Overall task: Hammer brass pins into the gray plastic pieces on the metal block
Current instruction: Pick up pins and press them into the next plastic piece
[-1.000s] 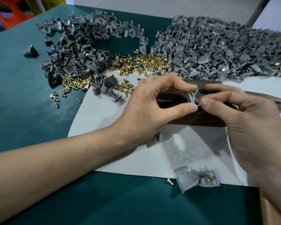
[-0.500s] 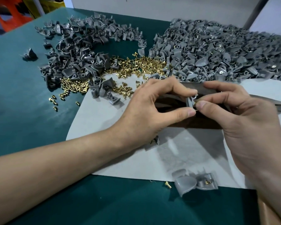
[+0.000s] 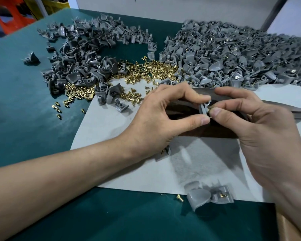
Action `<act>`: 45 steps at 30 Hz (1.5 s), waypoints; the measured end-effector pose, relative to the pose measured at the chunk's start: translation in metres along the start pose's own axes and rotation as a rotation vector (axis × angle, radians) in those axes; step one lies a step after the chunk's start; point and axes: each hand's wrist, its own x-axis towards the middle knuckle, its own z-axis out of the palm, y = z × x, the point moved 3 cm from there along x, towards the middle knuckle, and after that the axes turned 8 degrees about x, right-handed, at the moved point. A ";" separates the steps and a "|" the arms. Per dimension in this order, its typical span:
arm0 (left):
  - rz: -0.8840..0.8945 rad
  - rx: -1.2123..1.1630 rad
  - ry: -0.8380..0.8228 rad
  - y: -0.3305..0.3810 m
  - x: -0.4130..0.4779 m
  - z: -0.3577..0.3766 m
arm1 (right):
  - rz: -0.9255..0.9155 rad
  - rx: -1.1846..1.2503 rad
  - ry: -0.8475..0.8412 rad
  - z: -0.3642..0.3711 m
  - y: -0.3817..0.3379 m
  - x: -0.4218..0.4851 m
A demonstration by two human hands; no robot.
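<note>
As before, left hand (image 3: 156, 122) pinches the gray piece (image 3: 203, 109), right hand (image 3: 261, 131) pinches a brass pin (image 3: 210, 110) against it.

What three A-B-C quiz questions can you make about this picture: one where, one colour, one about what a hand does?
1. Where do the loose brass pins lie?
A) between the dark gray pile and the light gray pile
B) in a jar
C) on the floor

2. What colour is the table cover?
A) red
B) yellow
C) teal green

3. What is the left hand doing?
A) lying flat
B) pinching a small gray piece
C) gripping a hammer

Answers: 1 A, the pins spread between the two heaps; 2 C, the cover is teal all over; 3 B, thumb and finger pinch it.
</note>
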 end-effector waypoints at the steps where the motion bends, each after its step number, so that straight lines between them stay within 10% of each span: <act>1: 0.001 0.000 -0.003 0.000 0.000 0.000 | 0.003 0.006 -0.002 0.000 0.000 0.000; 45: -0.009 -0.002 0.004 0.000 0.000 0.000 | -0.021 0.001 0.084 -0.002 0.003 -0.004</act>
